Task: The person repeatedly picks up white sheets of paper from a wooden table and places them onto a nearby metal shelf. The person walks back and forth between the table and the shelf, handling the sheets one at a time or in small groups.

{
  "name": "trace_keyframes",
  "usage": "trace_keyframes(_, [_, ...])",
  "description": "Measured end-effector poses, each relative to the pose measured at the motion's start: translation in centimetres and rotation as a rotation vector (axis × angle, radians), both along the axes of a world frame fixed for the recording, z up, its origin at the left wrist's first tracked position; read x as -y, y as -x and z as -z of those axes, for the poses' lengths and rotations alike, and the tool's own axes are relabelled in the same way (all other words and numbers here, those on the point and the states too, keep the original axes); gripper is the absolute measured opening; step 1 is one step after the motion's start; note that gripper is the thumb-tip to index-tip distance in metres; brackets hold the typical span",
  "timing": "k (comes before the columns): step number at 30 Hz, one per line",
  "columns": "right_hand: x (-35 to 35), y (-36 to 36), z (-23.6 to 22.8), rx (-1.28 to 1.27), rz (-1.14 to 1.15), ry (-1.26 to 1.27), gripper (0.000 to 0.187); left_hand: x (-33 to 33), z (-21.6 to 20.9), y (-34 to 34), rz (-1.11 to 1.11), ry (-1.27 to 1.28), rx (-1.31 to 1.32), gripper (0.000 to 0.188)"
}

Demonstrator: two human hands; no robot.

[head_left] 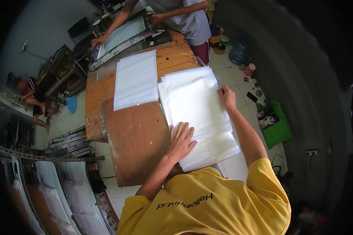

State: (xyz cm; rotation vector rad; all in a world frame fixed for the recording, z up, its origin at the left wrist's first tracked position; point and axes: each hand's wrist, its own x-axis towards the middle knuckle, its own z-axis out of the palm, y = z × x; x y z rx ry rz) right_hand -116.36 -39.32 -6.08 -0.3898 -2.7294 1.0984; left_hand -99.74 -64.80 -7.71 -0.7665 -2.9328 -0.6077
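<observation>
In front of me lies a thick, uneven stack of thin white sheets (192, 102), its near end glossy and slightly see-through like plastic. My left hand (181, 141) rests flat on the stack's near left part with its fingers spread. At the far right edge of the stack, my right hand (226, 98) is closed, thumb and fingers pinched at a sheet's border; the fingertips are partly hidden. A separate flat white piece (135, 80) with seamed edges lies on the wooden table (131, 141), left of the stack.
Across the table, a co-worker in grey (188, 23) holds a framed screen (125, 35). Another person (35, 98) sits far left. Racks with white sheets (78, 188) stand at lower left. A green bag (276, 125) and a blue water jug (239, 53) are on the floor at right.
</observation>
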Motion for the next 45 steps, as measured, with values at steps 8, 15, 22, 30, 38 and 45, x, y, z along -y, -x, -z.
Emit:
trace_keyframes(8, [0.7, 3.9, 1.2, 0.025, 0.034, 0.032, 0.026, 0.0, -0.5, 1.4, -0.08, -0.017, -0.027, 0.052])
trace_keyframes(15, [0.5, 4.8, 2.3, 0.081, 0.028, 0.118, 0.028, 1.4, 1.2, 3.3, -0.199, 0.024, -0.046, 0.049])
trace_keyframes(22, [2.1, 4.9, 1.4, 0.078, 0.194, 0.158, 0.028, 1.3, -0.9, 2.7, -0.12, -0.011, -0.008, 0.054])
trace_keyframes(30, [-0.3, 3.6, 0.8, 0.179, -0.104, 0.164, 0.053, 0.9, 0.9, 2.2, -0.118, 0.021, 0.012, 0.054])
trace_keyframes(38, [-2.2, -1.6, -2.4, 0.373, -0.386, 0.024, 0.073, 1.4, 0.8, 2.1, -0.102, -0.009, -0.017, 0.058])
trace_keyframes(45, [-0.9, -1.4, -1.9, 0.331, -0.301, 0.146, 0.063, 1.6, 1.0, 2.4, -0.097, -0.049, -0.128, 0.044])
